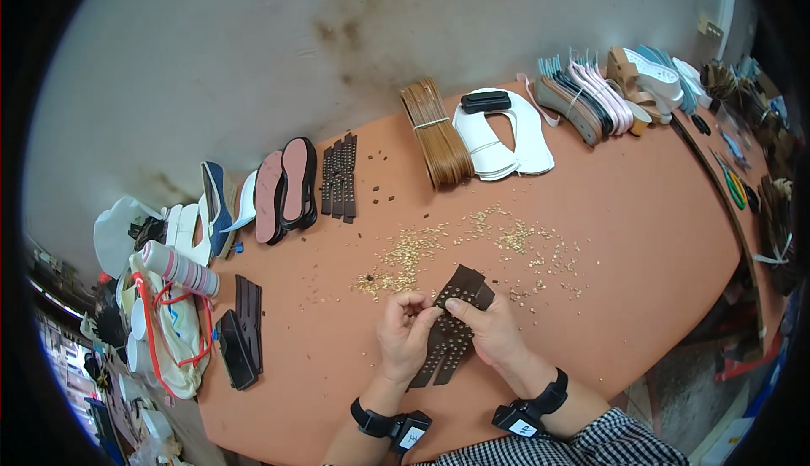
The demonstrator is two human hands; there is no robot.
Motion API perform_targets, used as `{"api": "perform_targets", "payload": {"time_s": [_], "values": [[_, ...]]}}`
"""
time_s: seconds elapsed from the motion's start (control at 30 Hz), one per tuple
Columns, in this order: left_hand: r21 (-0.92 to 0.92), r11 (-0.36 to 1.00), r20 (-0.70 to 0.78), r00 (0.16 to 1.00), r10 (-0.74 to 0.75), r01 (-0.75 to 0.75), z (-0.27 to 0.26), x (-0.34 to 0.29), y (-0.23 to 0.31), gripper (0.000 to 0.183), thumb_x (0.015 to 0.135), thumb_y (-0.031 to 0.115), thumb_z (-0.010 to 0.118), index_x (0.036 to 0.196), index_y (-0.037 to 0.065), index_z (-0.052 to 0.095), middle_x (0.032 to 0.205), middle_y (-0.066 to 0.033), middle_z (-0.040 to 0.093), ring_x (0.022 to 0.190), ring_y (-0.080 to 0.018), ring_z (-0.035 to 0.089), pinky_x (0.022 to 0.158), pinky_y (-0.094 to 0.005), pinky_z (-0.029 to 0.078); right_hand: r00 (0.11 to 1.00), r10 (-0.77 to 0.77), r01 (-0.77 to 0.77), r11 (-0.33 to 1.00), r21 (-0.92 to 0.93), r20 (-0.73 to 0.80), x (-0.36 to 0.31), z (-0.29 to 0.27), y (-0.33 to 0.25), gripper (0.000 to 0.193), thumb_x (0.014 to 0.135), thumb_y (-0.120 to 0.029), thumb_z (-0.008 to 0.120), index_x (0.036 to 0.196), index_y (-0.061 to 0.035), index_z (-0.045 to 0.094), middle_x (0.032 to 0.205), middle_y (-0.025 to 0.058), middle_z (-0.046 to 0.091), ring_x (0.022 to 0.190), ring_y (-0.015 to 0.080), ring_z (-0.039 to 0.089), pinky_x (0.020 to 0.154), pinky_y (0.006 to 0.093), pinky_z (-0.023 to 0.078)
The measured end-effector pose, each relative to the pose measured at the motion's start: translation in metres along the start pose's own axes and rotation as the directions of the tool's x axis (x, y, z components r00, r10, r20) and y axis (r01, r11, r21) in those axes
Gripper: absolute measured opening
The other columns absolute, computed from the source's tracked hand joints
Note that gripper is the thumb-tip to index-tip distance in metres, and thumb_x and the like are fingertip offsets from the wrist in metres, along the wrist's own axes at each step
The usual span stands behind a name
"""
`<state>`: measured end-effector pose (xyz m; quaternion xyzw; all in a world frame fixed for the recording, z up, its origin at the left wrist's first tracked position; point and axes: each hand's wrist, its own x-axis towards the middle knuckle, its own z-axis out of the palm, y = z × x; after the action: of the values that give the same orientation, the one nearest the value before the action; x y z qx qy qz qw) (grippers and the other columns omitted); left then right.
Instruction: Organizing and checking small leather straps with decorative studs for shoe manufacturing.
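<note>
Between my hands is a dark brown shoe strap piece (450, 339), slit into strips at its lower end and dotted with rows of small metal studs. My right hand (499, 331) grips its upper right side, the thumb lying across the front. At the opposite edge, my left hand (403, 333) has its thumb and forefinger pinched together against the strap; whatever sits between those fingertips is too small to make out. Loose gold-coloured studs (407, 249) are strewn over the table just beyond, with a second scatter of studs (516, 237) to the right.
The orange-brown table (641, 272) backs onto a grey wall. Another studded strap stack (339, 177), pink-topped soles (295, 181), a brown strap bundle (436, 133), white cut-outs (506, 150) and wedge soles (582, 95) line the far side. Dark straps (248, 318) and a striped cup (180, 268) stand left.
</note>
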<state>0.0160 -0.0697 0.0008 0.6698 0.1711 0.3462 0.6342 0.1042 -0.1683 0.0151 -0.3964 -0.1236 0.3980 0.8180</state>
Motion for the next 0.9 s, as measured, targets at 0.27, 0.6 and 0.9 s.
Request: {"api": "perform_targets", "payload": {"time_s": [0.27,0.6,0.9], "values": [[-0.214,0.953,0.092,0.976,-0.198,0.213,-0.002,0.006,0.004,0.017,0.079,-0.002,0.06,0.094,0.0,0.053,0.082,-0.0013,0.054,0.075,-0.0059,0.05,0.066,-0.0184,0.042,0.999,-0.04,0.041,0.991,-0.128,0.012,0.002,-0.005,0.003,0.014,0.079,0.001,0.057,0.093,0.0003,0.057,0.084,0.0031,0.062,0.076,0.0079,0.058,0.068,0.0224,0.048],[-0.244,0.927,0.165,0.954,-0.251,0.286,-0.008,0.007,0.0,0.005,0.079,0.0,0.06,0.082,0.003,0.056,0.077,0.0025,0.054,0.07,-0.0038,0.048,0.063,-0.0162,0.04,0.999,0.008,0.0,0.974,-0.225,0.035,0.003,-0.009,0.001,0.017,0.076,0.002,0.06,0.093,-0.0001,0.057,0.083,0.0021,0.06,0.075,0.0076,0.057,0.067,0.022,0.047],[-0.155,0.864,-0.077,0.866,-0.495,0.48,-0.042,0.036,0.012,0.01,0.079,0.0,0.06,0.089,0.002,0.06,0.077,0.002,0.055,0.064,-0.0047,0.049,0.058,-0.0176,0.041,0.988,0.151,-0.151,0.988,0.017,-0.018,0.007,-0.005,-0.005,0.024,0.073,0.006,0.061,0.095,-0.0017,0.056,0.081,0.0034,0.061,0.071,0.0122,0.06,0.065,0.0257,0.051]]}}
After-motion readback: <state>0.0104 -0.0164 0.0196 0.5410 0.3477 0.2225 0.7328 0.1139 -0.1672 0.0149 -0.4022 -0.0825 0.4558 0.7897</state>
